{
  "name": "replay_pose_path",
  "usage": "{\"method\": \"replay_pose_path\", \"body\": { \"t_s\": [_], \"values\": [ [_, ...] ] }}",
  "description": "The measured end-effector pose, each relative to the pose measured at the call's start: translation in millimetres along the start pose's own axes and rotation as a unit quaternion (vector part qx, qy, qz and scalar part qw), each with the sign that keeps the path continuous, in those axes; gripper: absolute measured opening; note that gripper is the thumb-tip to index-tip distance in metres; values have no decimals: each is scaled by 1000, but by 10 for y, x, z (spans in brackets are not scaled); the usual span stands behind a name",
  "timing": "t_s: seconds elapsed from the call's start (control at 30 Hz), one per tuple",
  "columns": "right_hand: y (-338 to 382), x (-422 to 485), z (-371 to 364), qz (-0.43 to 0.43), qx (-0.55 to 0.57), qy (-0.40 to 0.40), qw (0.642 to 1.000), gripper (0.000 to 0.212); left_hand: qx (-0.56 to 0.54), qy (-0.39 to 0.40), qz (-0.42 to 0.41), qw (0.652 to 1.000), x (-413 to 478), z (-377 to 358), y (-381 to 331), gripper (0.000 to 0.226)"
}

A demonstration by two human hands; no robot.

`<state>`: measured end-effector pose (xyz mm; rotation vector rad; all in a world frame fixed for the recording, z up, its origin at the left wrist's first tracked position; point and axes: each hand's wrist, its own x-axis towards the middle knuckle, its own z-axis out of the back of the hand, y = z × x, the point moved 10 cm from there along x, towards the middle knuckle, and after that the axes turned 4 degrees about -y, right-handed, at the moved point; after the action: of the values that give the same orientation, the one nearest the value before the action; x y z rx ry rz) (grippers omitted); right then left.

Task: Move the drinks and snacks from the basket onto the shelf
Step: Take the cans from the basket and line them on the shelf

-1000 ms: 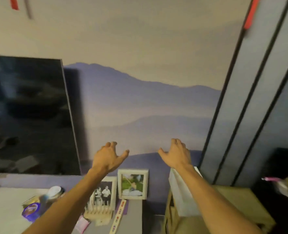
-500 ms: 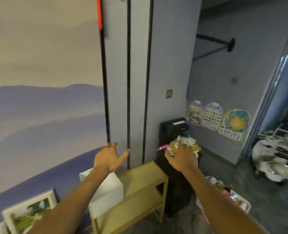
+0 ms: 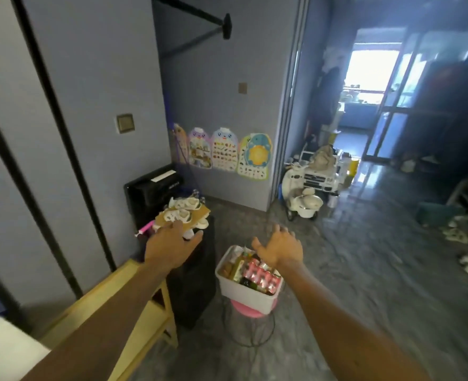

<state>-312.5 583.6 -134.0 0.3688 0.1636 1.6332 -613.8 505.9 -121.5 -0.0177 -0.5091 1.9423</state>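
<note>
— While both arms are stretched forward, is anything held?
— Nothing is held: the left hand (image 3: 169, 244) and the right hand (image 3: 279, 248) are spread at centre frame, fingers loosely extended.
— Where is the basket seen?
— The white basket (image 3: 244, 294) is set on a pink stool (image 3: 245, 312) at lower centre, packed with drinks and snacks (image 3: 260, 273), just below the right hand. The wooden shelf (image 3: 160, 323) is seen at lower left.

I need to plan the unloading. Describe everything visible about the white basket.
The basket is a white, plastic-looking rectangular tub, open-topped and upright, sitting on a pink-topped stool. It is packed with bottles and pink packs. The right hand, fingers spread, overlaps its far rim; contact cannot be judged.
</note>
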Motion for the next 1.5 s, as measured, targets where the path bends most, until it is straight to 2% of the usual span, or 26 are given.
{"method": "replay_pose_path", "body": {
  "t_s": [0.1,0.3,0.43,0.57,0.73,0.8,0.93,1.03,1.1,1.27,1.4,1.5],
  "values": [
    [-303,311,-171,-39,-9,-1,999,94,-14,17,-37,999,397,-414,-319,95],
    [-677,982,-545,-116,-19,-4,993,89,-29,87,-97,991,1203,-1233,-768,95],
    [-871,1305,-964,-157,-23,19,987,91,-31,156,-117,980,1614,-1887,-925,94],
    [-1059,1529,-1465,-175,-19,78,981,85,-22,198,-138,970,1828,-2456,-1077,89],
    [-1361,1921,-2079,-162,-10,125,979,79,1,248,-128,960,2100,-3290,-1155,97],
    [-1627,2112,-2510,-171,0,150,974,85,19,267,-115,957,2199,-3622,-1188,100],
    [-2336,2489,-3873,-152,30,206,966,91,48,299,-86,949,2375,-4345,-1208,96],
    [-2625,2625,-4474,-146,27,233,961,111,66,328,-70,940,2458,-4995,-1098,109],
    [-2695,2678,-4669,-146,7,262,954,110,78,345,-66,933,2471,-5293,-1092,112],
    [-2742,2759,-5145,-132,-18,330,935,98,107,409,-84,902,2425,-6033,-1069,83],
    [-2787,2837,-5496,-112,-21,348,930,104,103,436,-59,892,2405,-6715,-718,106],
    [-2867,2886,-5776,-90,-28,365,926,114,86,455,-60,884,2375,-7086,-613,99]
  ]
}}
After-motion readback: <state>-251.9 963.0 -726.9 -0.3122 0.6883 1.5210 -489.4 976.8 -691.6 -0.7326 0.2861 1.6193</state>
